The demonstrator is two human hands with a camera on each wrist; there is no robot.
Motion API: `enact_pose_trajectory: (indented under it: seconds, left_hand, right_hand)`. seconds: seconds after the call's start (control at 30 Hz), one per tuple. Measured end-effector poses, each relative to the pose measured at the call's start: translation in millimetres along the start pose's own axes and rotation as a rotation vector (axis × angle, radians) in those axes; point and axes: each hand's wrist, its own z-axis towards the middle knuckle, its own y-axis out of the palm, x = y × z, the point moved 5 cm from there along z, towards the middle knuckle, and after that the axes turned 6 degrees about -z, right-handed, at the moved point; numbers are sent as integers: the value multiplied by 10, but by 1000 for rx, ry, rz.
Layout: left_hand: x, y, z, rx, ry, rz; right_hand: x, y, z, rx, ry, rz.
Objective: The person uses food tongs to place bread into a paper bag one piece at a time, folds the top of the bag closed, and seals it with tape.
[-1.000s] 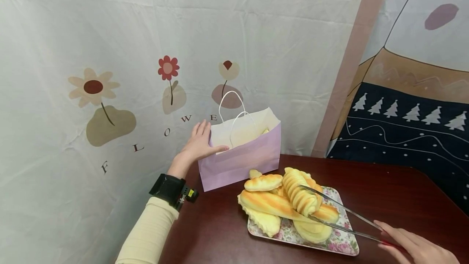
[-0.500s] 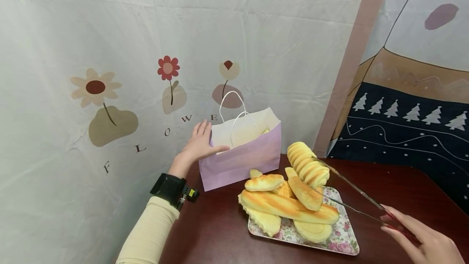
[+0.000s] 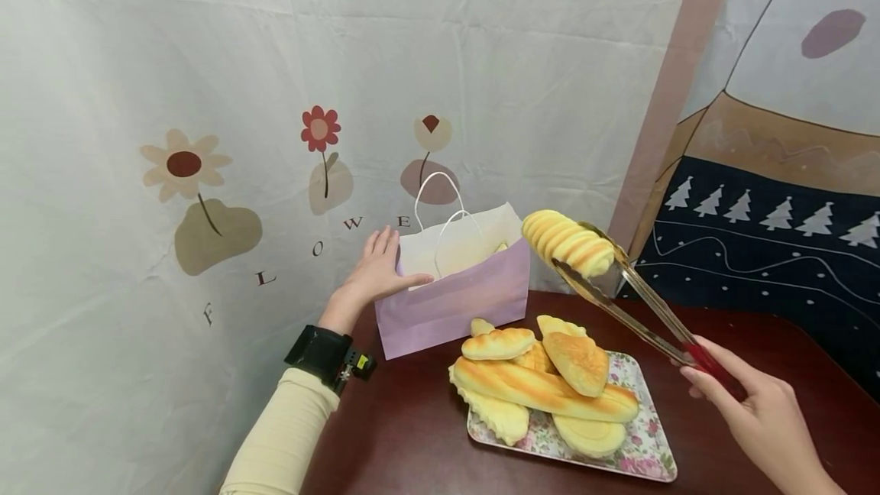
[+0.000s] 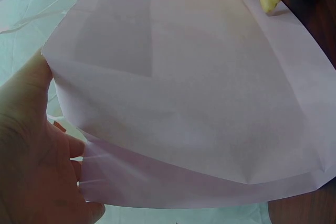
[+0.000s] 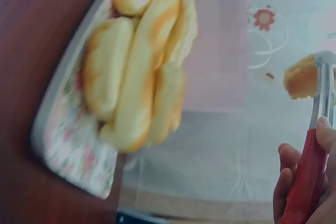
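Note:
My right hand (image 3: 755, 396) grips metal tongs (image 3: 649, 300) by their red handle. Between the tong ends a ridged spiral bread roll (image 3: 567, 243) is held in the air, to the right of the bag's mouth. My left hand (image 3: 371, 270) rests at the left end of a lilac paper bag (image 3: 457, 302), fingers straight and spread, thumb lying along the front rim. In the left wrist view the left hand (image 4: 37, 145) touches the bag's side edge, some fingertips hidden behind it. A bit of yellowish bread shows inside the upright bag.
A floral tray (image 3: 642, 434) in front of the bag bears a pile of breads, among them a long baguette (image 3: 536, 388) and a golden bun (image 3: 577, 363). White cord handles (image 3: 438, 174) rise from the bag. A printed curtain (image 3: 564, 98) hangs behind the dark table (image 3: 392, 418).
My right hand has lifted the spiral roll off the pile with the tongs, raising it up beside the bag's mouth. The left hand has kept its place on the bag.

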Motion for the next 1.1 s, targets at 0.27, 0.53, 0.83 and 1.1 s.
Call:
enact_pose_trajectory:
  seconds: [0.27, 0.53, 0.83, 1.1]
  left_hand:
    - [18, -5, -8, -3, 1, -8]
    - [26, 4, -11, -6, 4, -14]
    - [19, 13, -16, -7, -3, -6]
    - [16, 1, -26, -15, -9, -8]
  right_hand:
    - [-258, 236, 282, -104, -21, 216]
    - [-389, 568, 524, -287, 80, 371]
    - [-487, 817, 661, -367, 89, 426]
    - [-582, 875, 691, -350, 73, 360]
